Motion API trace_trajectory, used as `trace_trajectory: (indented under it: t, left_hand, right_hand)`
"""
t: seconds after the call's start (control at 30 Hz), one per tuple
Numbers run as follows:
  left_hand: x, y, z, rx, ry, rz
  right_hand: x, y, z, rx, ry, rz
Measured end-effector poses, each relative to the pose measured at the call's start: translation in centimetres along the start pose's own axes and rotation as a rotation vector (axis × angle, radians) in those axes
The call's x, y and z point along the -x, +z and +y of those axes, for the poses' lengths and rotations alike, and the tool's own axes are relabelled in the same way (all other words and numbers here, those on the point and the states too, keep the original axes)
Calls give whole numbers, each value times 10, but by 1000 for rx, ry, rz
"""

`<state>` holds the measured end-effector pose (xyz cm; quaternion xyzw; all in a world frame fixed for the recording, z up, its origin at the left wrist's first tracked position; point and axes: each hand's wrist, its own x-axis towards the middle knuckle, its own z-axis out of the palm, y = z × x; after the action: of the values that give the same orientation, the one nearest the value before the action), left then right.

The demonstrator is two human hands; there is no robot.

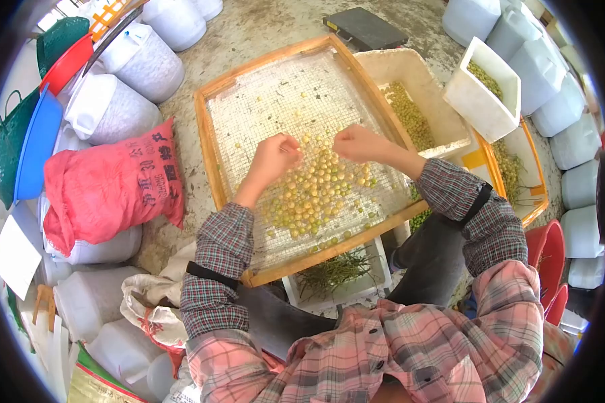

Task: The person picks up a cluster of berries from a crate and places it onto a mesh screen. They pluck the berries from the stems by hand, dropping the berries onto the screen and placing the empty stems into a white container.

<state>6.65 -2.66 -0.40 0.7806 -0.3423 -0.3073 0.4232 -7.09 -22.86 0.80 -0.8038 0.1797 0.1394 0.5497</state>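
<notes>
A wood-framed mesh screen (pixel 215 161) lies tilted before me, with a heap of round yellow-green fruits (pixel 309 191) on its mesh. Over the heap's upper left edge is my left hand (pixel 275 158), its fingers curled and pinched together. My right hand (pixel 359 143) is closed in a similar way at the heap's upper right. A short gap separates the two hands. What either hand holds, if anything, is too small to make out. Small dark bits and a few loose fruits are scattered higher on the mesh.
A white foam box (pixel 444 127) of fruits stands right of the screen, with a smaller white box (pixel 480 84) and an orange crate (pixel 541 191) beyond. Below the screen sits a tray of stems (pixel 339 272). A red sack (pixel 114 181) and white barrels are at left.
</notes>
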Motion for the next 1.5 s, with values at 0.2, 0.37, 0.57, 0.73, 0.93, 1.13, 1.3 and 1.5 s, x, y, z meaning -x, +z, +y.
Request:
trace_trajectory:
  t: [0.2,0.37,0.57,0.73,0.93,1.13,1.3,1.5]
  left_hand:
    - [24,-36,-11,267,-119,-26]
    - [48,-59,-21,267,-194,-33]
    - [72,-69,-52,150,-264,-106]
    - [78,-61,-74,28,-204,-170]
    - [100,-57,-41,36,-167,94]
    - [169,-7,41,36,-221,-379]
    - [219,45,40,-306,243,-267]
    - [252,6,82,135,-50,44]
  right_hand:
    - [17,35,-15,-236,-197,-198]
    - [-25,44,-22,-314,-199,-84]
    - [-70,79,-23,79,-459,110]
    - [-79,99,-28,481,-668,88]
    - [-38,59,-22,495,-532,89]
    - [114,72,-31,-88,-515,-40]
    - [174,126,18,352,-839,-54]
    - [41,86,0,404,-598,389]
